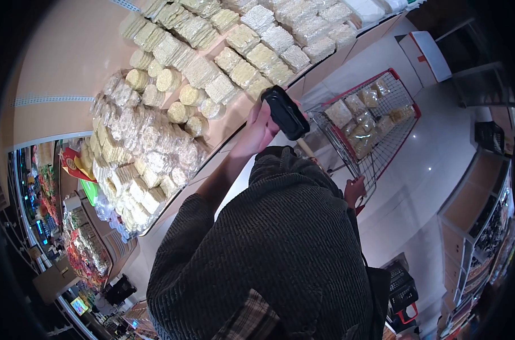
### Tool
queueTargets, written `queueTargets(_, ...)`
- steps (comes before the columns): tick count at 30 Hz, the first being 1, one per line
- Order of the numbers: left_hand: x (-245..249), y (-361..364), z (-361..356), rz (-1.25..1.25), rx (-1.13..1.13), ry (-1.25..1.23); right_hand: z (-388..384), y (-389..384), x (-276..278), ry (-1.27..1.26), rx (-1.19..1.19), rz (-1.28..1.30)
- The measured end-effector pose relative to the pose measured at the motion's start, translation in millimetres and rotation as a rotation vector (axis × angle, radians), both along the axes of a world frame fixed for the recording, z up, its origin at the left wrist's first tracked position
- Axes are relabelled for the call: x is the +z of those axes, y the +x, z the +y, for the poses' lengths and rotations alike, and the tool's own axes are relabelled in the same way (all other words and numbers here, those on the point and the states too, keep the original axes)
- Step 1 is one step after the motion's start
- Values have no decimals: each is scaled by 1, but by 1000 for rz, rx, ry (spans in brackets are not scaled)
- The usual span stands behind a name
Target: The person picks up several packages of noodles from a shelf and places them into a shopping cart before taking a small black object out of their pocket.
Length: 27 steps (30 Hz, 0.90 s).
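Observation:
My left hand (261, 127) is raised in front of me at the edge of the display shelf, closed around a black rounded rectangular object (287, 113). Fingertips show past its right side, while most of the hand is behind it. What kind of object it is I cannot tell. Lower right, my right hand (355, 190) is wrapped round the handle of a wire shopping cart (395, 136) with red trim. Inside the cart lie several clear packs of pale dried noodles (362, 141).
Bagged noodle blocks (201, 71) and round noodle cakes (168, 80) cover the shelf ahead and left. A white and red box (425, 56) stands beyond the cart. Black shopping baskets (402, 286) are at lower right, near a wooden shelf unit (464, 209). Pale floor (419, 187) extends right.

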<state>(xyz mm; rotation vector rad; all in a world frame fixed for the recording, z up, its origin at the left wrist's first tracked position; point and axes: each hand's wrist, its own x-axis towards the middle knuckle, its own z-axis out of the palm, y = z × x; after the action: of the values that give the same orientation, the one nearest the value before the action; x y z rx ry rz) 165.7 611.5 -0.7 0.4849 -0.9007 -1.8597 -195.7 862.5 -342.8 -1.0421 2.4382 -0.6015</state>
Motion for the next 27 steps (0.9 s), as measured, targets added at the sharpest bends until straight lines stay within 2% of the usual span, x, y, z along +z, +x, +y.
queueTargets(7,-24,-20,0,121,-336,359,2,4,3,-83,-14,33)
queueTargets(13,-33,-27,4,20,-324,541,1,3,8,-61,5,36)
queueTargets(17,-15,-28,7,25,-311,434,2,1,0,-77,18,47)
queueTargets(20,-17,-31,4,38,-272,389,0,-3,3,-28,28,-47)
queueTargets(23,-17,-34,3,48,-206,384,-3,-14,16,133,159,97)
queueTargets(25,-23,-37,0,96,-174,366,-10,-27,23,-3,269,157)
queueTargets(27,-32,-43,-1,-32,-110,332,-34,-28,53,-201,369,205)
